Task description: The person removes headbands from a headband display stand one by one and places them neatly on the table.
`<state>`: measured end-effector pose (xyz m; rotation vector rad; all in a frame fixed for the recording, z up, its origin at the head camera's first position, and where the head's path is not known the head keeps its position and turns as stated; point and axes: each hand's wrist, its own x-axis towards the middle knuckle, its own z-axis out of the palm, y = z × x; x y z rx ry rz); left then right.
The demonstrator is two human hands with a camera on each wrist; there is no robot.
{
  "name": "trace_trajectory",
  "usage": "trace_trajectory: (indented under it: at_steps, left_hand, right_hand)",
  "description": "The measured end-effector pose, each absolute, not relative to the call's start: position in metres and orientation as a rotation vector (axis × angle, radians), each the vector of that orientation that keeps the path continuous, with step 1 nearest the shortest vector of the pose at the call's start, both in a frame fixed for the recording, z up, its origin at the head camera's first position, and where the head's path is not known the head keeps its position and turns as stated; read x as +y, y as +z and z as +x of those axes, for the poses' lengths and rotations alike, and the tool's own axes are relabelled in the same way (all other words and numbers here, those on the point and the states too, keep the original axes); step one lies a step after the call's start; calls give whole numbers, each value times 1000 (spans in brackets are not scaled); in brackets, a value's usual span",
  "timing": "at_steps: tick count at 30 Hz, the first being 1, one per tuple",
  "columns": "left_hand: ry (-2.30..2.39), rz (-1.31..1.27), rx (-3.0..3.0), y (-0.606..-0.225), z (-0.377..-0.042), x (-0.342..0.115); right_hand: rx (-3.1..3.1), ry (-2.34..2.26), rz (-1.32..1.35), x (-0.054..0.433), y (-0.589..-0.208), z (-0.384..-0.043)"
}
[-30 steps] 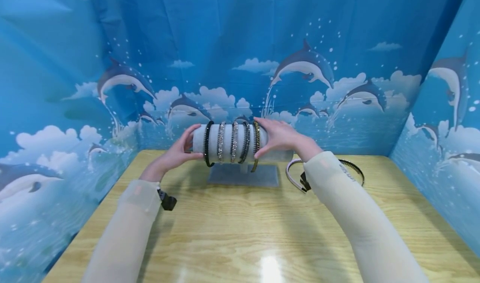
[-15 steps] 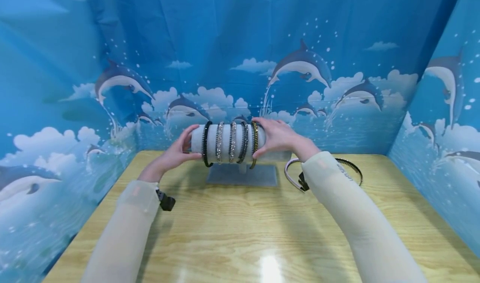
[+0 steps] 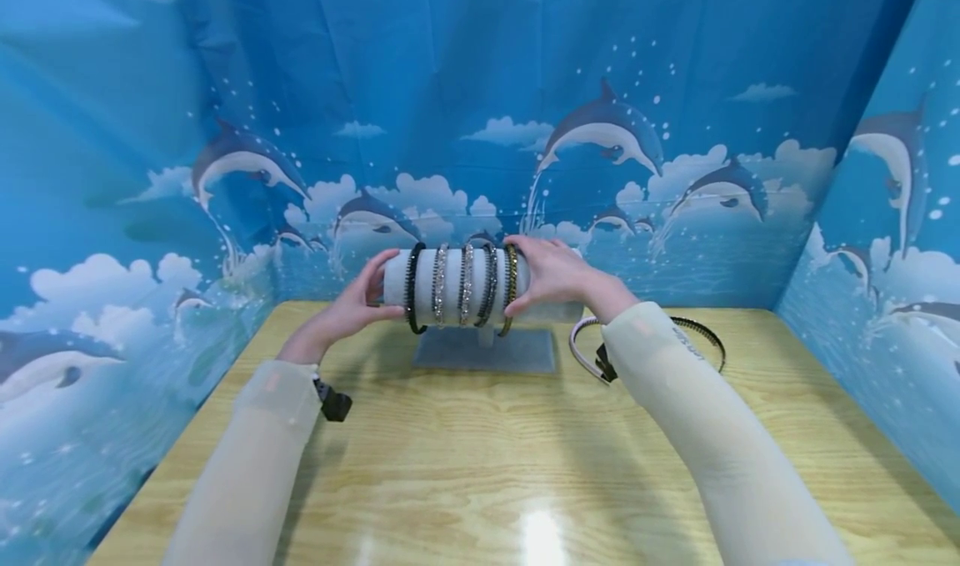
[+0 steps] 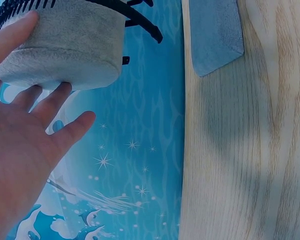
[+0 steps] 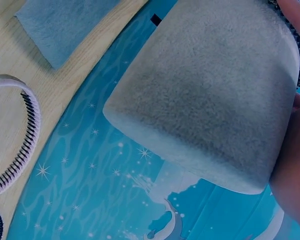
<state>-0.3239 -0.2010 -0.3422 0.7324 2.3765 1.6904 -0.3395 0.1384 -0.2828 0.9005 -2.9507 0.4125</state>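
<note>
A grey plush roll of a headband display stand [image 3: 555,312] carries several headbands side by side. My left hand [image 3: 352,303] holds the roll's left end, thumb in front beside a black headband [image 3: 412,291]. In the left wrist view, the left thumb lies on the plush and the other fingers reach under its end face. My right hand [image 3: 558,274] grips the gold headband [image 3: 512,278], the rightmost on the roll, its thumb at the front and its fingers over the top. Between them sit two silvery rhinestone headbands [image 3: 439,287] and a dark glittering one [image 3: 489,287].
The stand's flat grey base [image 3: 483,353] rests on the wooden table [image 3: 465,449]. To the right lie a pale pink headband [image 3: 577,345] and a dark toothed headband [image 3: 708,333], partly behind my right sleeve. A blue dolphin-print curtain [image 3: 450,132] surrounds the back and sides.
The gold headband's lower end has shifted very slightly up toward the roll. Both hands keep nearly the same place, and the head view has moved slightly.
</note>
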Motion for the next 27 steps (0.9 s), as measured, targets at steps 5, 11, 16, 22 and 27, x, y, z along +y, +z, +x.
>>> trace_trajectory:
  at_steps: [5, 11, 16, 22, 27]
  left_hand:
    - [1704, 734, 2363, -343, -324, -200]
    - [1706, 739, 2368, -343, -325, -201]
    - [1697, 742, 2375, -343, -325, -202]
    - [1703, 745, 2368, -343, -324, -201]
    - [1702, 727, 2373, -343, -324, -202]
  right_hand:
    - [-2929, 442, 905, 142, -283, -337]
    - [-2911, 493, 876, 154, -286, -336]
    - [-2873, 563, 867, 170, -292, -333]
    - [-2824, 698, 834, 189, -300, -327]
    - [-2827, 802, 798, 203, -303, -324]
